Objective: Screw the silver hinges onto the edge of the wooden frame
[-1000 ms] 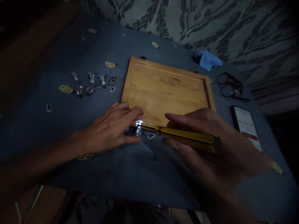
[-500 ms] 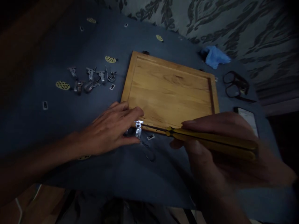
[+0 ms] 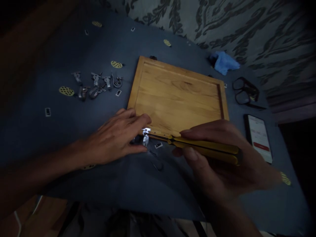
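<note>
A shallow wooden tray-like panel [image 3: 172,95] with a raised rim lies on the blue cloth. At its near left corner, a shiny metal toggle latch [image 3: 145,138] rests against the edge. My left hand [image 3: 116,138] grips the latch and corner, index finger above and thumb below. In my right hand [image 3: 212,158] is a screwdriver [image 3: 204,148] with a yellow and black handle, its shaft pointing left and its tip at the latch. Small dark holes show along the panel's near edge. A curved wire hook [image 3: 158,166] lies just below the latch.
Several more metal latches [image 3: 95,79] lie loose at the left. Along the right are a blue cloth rag [image 3: 225,62], glasses [image 3: 243,95] and a phone [image 3: 259,135] with a lit screen. A patterned wall covering [image 3: 222,26] bounds the back.
My right hand and the screwdriver have shifted left, and the screwdriver tip now meets the latch. More of the phone shows. My left hand stays in place on the latch.
</note>
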A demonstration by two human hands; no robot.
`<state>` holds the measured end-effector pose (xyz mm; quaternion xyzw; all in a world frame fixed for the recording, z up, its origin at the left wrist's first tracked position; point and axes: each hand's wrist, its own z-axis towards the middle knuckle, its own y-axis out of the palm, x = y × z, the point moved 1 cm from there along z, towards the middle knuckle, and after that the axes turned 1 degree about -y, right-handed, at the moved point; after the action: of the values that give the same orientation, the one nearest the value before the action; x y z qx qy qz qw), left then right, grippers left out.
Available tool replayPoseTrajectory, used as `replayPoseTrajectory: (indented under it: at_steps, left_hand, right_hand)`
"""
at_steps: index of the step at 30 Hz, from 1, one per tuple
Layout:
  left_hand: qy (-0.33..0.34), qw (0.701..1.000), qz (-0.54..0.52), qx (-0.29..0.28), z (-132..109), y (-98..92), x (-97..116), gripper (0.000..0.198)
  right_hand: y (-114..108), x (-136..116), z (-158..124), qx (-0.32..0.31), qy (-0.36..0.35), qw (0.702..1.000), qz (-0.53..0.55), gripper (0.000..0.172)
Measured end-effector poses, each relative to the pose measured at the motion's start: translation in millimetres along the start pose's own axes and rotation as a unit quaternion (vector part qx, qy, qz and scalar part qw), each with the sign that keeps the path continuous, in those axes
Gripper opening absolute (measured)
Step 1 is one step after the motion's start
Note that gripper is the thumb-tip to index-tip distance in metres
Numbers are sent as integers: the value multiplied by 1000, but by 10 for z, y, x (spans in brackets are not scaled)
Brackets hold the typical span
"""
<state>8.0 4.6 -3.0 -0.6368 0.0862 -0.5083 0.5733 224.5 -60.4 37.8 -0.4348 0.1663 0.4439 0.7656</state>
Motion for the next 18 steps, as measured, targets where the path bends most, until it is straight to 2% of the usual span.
replayPoseTrajectory:
  at_steps: [6,18]
  left_hand:
    - [-9,1000,3,-8,3,-6,8,38]
    - [-15,1000,-3,-16,-5,0,7,46]
  right_hand:
    - [-39,-7,38,-38,-40,999,0,32]
    - [-136,-20,136,-115,-15,992,49,36]
